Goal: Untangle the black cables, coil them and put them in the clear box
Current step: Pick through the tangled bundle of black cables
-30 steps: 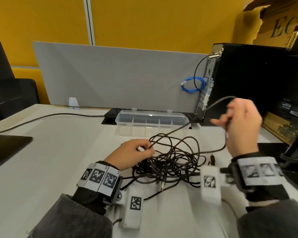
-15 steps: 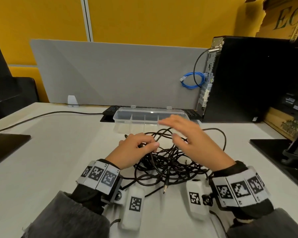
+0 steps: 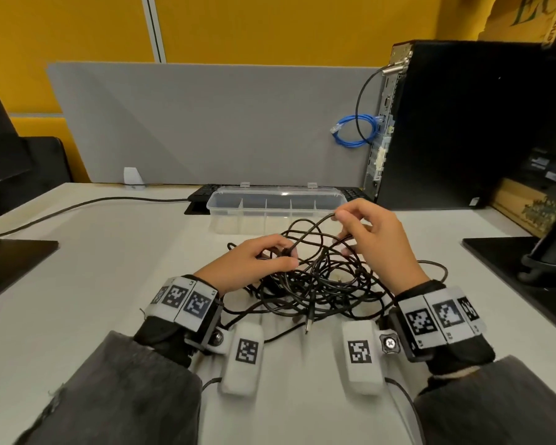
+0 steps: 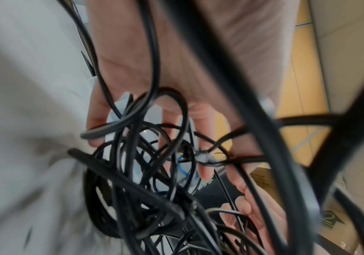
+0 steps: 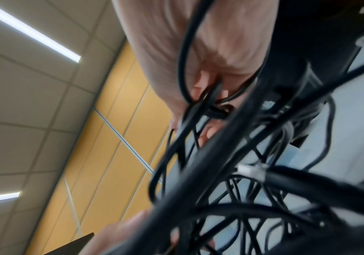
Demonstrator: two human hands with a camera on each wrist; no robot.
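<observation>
A tangle of black cables (image 3: 321, 284) lies on the white desk in front of me, with one plug end (image 3: 308, 326) sticking out toward me. My left hand (image 3: 264, 255) rests on the heap's left side and pinches a strand between thumb and fingers; the left wrist view shows loops of the black cables (image 4: 146, 155) crossing its fingers. My right hand (image 3: 360, 229) holds a cable loop at its fingertips, raised a little above the heap, with the black cables (image 5: 209, 107) bunched at its fingers. The clear box (image 3: 275, 200) stands open just behind the tangle, with dividers inside.
A black computer tower (image 3: 463, 123) stands at the back right with a blue cable (image 3: 353, 130) hanging from it. A keyboard (image 3: 203, 192) lies behind the box. A grey divider panel (image 3: 206, 123) closes the desk's back. Black monitor bases sit at left (image 3: 10, 258) and right (image 3: 520, 258).
My right hand let go of the cable it held high on the right, dropped to the heap and now holds a loop just above it. My left hand stayed on the tangle.
</observation>
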